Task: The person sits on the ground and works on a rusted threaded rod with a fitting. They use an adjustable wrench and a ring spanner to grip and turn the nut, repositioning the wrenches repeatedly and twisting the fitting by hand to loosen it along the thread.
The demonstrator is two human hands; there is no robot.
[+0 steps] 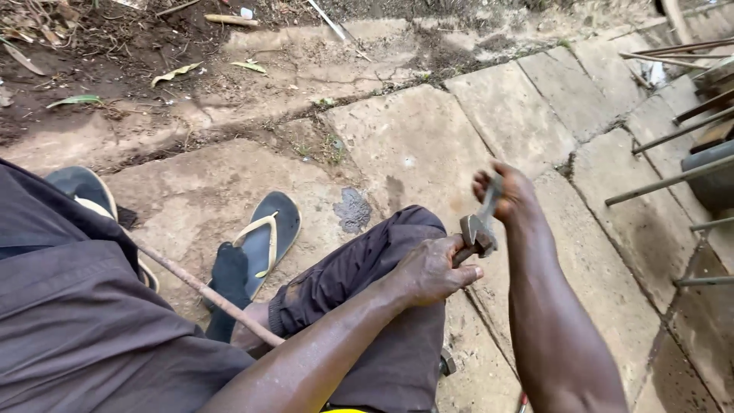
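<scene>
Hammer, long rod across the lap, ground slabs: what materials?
Hammer: head looks like dull grey steel, scuffed; the handle is hidden in the right hand. Rod: probably steel, brown and rough like rust. Slabs: likely cast concrete, matte grey-tan, cracked and stained, with visible joints.
</scene>
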